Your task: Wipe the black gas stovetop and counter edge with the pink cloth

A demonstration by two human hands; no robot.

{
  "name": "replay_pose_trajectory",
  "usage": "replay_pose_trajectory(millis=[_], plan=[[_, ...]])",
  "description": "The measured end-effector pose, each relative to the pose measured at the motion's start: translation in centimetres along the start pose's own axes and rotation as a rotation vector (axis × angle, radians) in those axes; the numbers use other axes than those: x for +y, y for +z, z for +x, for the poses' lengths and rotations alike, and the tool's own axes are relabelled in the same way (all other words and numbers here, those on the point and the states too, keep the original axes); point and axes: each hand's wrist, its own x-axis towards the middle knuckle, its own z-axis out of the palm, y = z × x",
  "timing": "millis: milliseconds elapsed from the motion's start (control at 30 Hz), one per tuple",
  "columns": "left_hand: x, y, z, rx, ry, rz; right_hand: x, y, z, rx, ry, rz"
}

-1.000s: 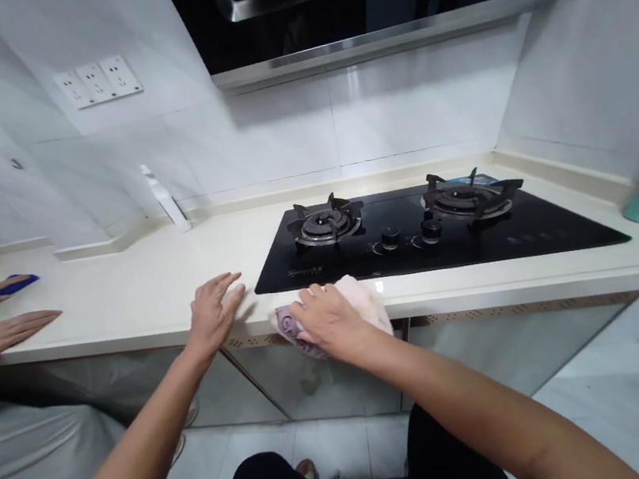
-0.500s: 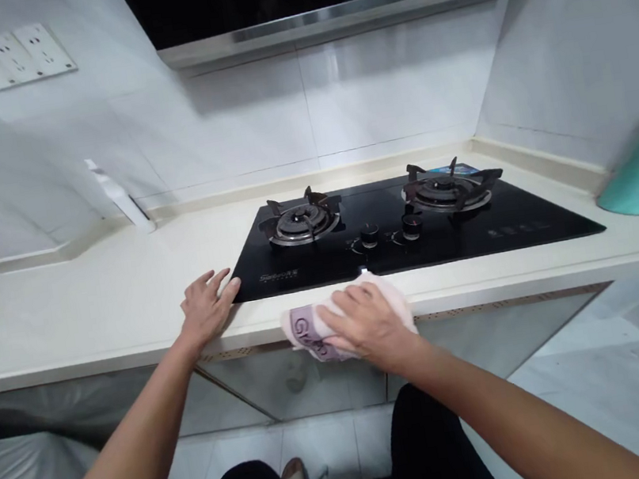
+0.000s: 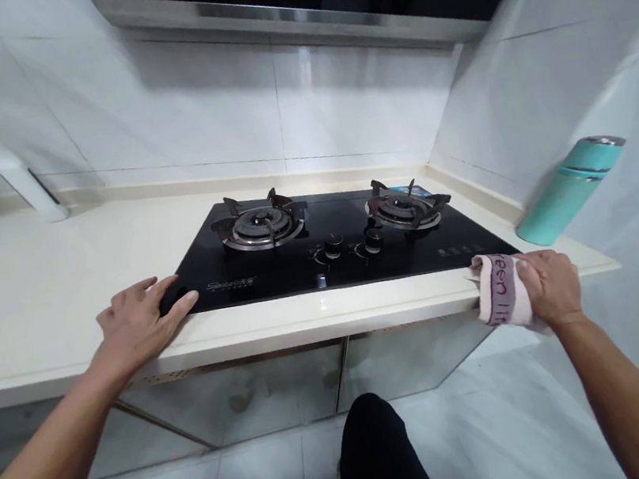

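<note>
The person's left hand point(image 3: 137, 324) lies open, fingers spread, on the cream countertop point(image 3: 21, 292), fingertips at the front corner of the black glass 2-burner gas hob point(image 3: 278, 282); right of the hob, the right hand point(image 3: 551, 286) grips a folded pale pink towel point(image 3: 501, 291) on the counter's front edge, near a tilted teal flask point(image 3: 570, 190)

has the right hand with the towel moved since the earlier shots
Yes. The right hand holding the towel has slid right along the counter edge: it was in front of the gas hob, and now sits past its right end.
</note>
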Motion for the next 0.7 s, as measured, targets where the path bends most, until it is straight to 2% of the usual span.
replay_pose_trajectory(millis=[67,133,167,233,367,600,700], plan=[[0.1,0.0,0.1,-0.01,-0.013,-0.028,-0.3,-0.7,1.8,-0.061,0.122,-0.007],[0.2,-0.2,0.1,-0.022,-0.028,-0.064,-2.3,-1.1,3.0,-0.104,0.186,-0.037],[0.3,-0.3,0.1,-0.027,-0.036,-0.085,-4.0,-1.2,3.3,-0.127,0.174,-0.051],[0.5,-0.8,0.0,-0.04,-0.045,-0.13,-8.5,-1.3,3.3,-0.184,0.06,-0.052],[1.1,-1.7,-0.5,-0.026,-0.056,-0.221,-21.0,-2.1,1.6,-0.273,-0.242,0.004],[0.9,-1.4,-0.8,0.027,-0.073,-0.237,-45.0,-3.1,-2.0,-0.4,-0.576,0.165],[0.0,-1.0,-0.4,0.038,-0.07,-0.208,-53.4,-2.6,-3.7,-0.355,-0.712,0.292]])
